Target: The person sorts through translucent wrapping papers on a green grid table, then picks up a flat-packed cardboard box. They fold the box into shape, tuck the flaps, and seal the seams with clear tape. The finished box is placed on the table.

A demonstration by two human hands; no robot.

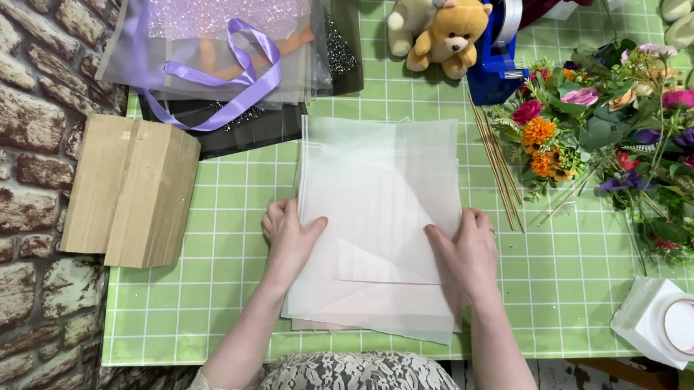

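Both hands, left and right, press open-palmed on stacked translucent sheets at centre frame, the flowers at upper right lying unwrapped on the tabletop.

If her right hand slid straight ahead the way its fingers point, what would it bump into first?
The right hand lies on the stack of translucent wrapping sheets, fingers pointing up the table and slightly left. It would probably cross those sheets, then bare green grid mat, and first meet the tan teddy bear.
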